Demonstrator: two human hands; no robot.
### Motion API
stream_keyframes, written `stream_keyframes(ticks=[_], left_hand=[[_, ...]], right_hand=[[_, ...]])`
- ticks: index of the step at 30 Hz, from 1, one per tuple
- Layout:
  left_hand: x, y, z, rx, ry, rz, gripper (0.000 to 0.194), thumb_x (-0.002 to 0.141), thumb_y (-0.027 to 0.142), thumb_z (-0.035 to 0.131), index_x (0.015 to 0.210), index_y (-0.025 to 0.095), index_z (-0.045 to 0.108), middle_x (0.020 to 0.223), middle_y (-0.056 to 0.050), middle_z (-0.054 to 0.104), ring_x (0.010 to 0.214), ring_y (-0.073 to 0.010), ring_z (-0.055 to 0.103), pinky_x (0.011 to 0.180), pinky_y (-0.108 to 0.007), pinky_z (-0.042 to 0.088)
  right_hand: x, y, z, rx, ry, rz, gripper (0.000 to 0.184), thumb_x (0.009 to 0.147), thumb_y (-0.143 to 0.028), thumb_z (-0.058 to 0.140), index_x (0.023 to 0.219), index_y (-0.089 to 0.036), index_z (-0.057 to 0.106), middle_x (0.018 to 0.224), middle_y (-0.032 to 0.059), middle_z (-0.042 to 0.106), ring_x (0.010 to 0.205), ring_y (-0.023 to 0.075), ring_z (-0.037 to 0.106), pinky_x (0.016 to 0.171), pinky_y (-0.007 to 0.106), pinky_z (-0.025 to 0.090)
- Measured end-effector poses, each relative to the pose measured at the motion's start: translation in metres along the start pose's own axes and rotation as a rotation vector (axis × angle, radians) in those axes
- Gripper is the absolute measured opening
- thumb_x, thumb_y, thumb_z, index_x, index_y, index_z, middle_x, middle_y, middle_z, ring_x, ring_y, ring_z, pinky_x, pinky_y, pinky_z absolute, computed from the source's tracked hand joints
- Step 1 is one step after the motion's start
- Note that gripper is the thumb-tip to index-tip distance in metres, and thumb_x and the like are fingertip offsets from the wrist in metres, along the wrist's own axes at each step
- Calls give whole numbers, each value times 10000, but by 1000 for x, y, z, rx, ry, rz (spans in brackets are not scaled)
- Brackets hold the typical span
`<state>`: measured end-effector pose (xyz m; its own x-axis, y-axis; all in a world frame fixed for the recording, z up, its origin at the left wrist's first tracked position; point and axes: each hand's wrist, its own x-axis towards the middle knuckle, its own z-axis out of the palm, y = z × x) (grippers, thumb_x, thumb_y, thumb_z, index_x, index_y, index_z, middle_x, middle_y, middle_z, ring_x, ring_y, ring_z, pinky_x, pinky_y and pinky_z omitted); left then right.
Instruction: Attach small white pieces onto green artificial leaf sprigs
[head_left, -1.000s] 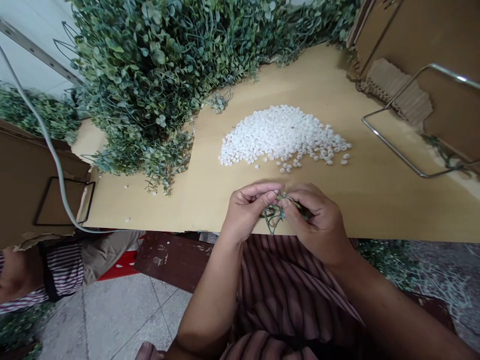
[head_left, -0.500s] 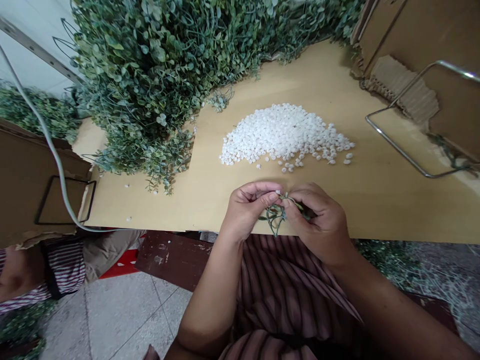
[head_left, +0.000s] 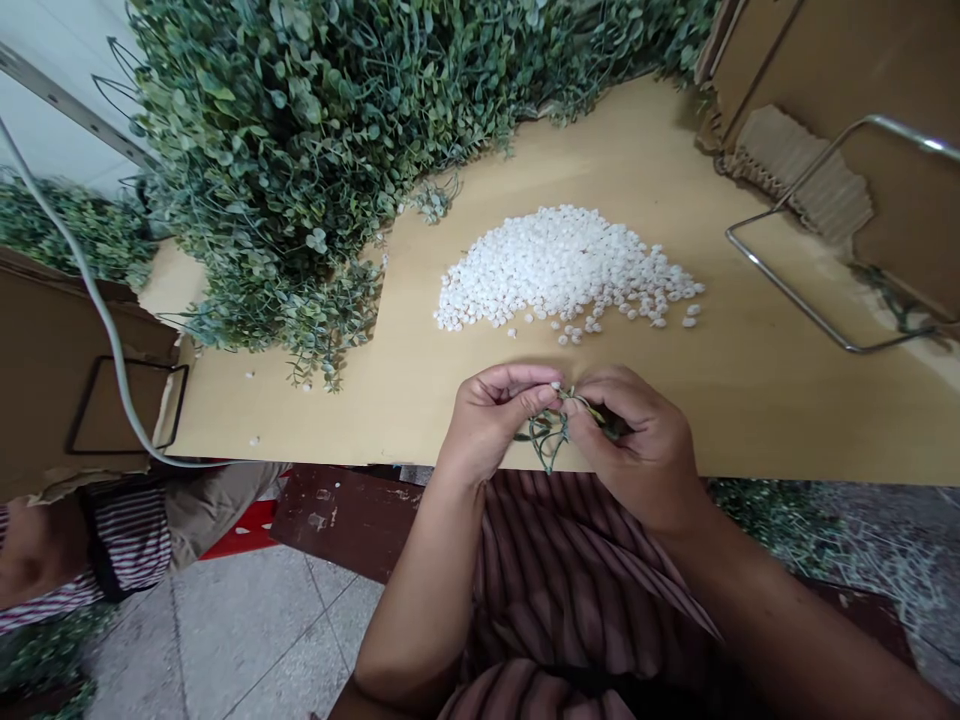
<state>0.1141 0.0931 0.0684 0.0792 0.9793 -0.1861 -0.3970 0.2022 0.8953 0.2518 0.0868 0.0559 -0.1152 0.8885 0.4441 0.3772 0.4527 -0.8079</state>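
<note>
Over the front edge of the table, my right hand (head_left: 637, 425) grips a small green artificial sprig (head_left: 546, 440), whose loops of stem and leaf hang below the fingers. Thumb and forefinger of my left hand (head_left: 499, 415) pinch a tiny white bead-like piece (head_left: 556, 386) at the tip of a stem. Both hands' fingertips nearly meet there. Beyond them lies a wide heap of small white bead-like pieces (head_left: 562, 260), with several strays along its near side.
Masses of artificial greenery (head_left: 300, 130) pile up at the back left of the tan tabletop (head_left: 720, 400). Cardboard boxes (head_left: 900, 80) with wire frames (head_left: 795, 300) flank it. A white cable (head_left: 112, 340) hangs at left, near another person's arm (head_left: 37, 550).
My hands stay almost in place, still pinching the bead-like piece and sprig. The whole scene shifts slightly to the left with the camera.
</note>
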Motion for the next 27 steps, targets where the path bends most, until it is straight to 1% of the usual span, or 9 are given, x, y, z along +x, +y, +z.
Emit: stream_keyframes(ticks=[7,12,19,27], left_hand=[[0,0,1,22,41,-17,231,537,264,859,722,184,746,642,-2,703,572,-72,621,632,-185,516],[1,0,2,-18,27,-8,205,539,244,858,705,194,748,621,7,702,552,-55,617,599,-149,505],[0,0,3,-31,19,-4,193,553,236,852,710,192,750,613,12,702,551,-43,623,578,-115,497],[0,0,4,-4,23,-16,203,543,247,856,709,194,752,605,9,697,559,-42,619,589,-118,498]], right_hand=[[0,2,2,19,-5,26,190,813,-216,497,642,-140,528,680,28,572,682,59,522,649,184,441],[0,2,2,22,-12,29,188,809,-204,498,639,-133,534,687,28,581,683,54,526,653,178,441],[1,1,1,28,-2,10,199,794,-167,506,600,-124,511,672,22,582,651,40,529,618,157,427],[1,1,1,22,3,0,214,820,-185,499,616,-126,526,684,25,589,664,41,542,615,154,430]])
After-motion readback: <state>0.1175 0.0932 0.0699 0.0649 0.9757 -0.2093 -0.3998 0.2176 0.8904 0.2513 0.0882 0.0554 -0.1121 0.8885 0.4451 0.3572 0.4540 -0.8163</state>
